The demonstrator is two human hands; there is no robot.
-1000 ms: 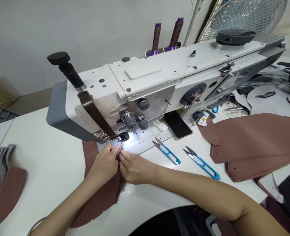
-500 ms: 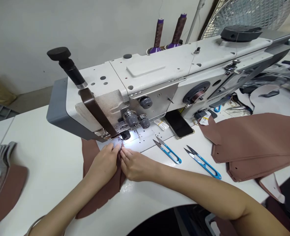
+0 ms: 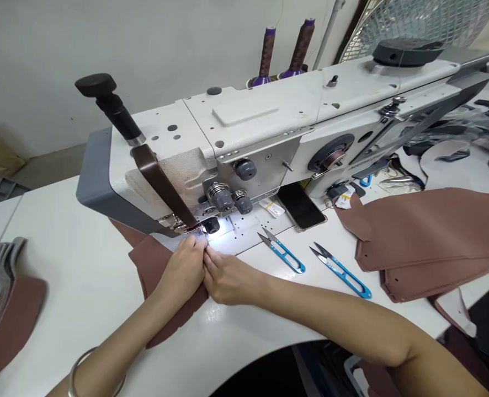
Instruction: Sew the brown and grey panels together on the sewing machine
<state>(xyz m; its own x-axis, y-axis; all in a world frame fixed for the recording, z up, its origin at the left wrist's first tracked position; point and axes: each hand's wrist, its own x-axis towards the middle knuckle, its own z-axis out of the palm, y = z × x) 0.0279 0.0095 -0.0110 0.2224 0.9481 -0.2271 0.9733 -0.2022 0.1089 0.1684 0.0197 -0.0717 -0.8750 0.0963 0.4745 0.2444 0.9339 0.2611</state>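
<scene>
A white industrial sewing machine [image 3: 248,138] stands across the white table [image 3: 70,242]. A brown leather piece [image 3: 153,270] lies flat under its needle area, lit by the machine's lamp. My left hand [image 3: 182,270] rests on the piece with its fingers bent and pinched on the edge by the presser foot. My right hand [image 3: 223,278] lies beside it, fingertips pressed together on the same edge. The two hands touch each other just in front of the needle.
Two blue thread snips [image 3: 283,253] [image 3: 341,270] lie to the right of my hands. A black phone [image 3: 300,207] lies under the machine arm. Brown leather pieces [image 3: 430,242] are stacked at right, more at the left edge [image 3: 8,320]. Thread cones [image 3: 300,47] and a fan [image 3: 414,25] stand behind.
The brown piece has slid away from me and to the left under the machine, its far corner now showing behind the needle. My hands followed it slightly forward.
</scene>
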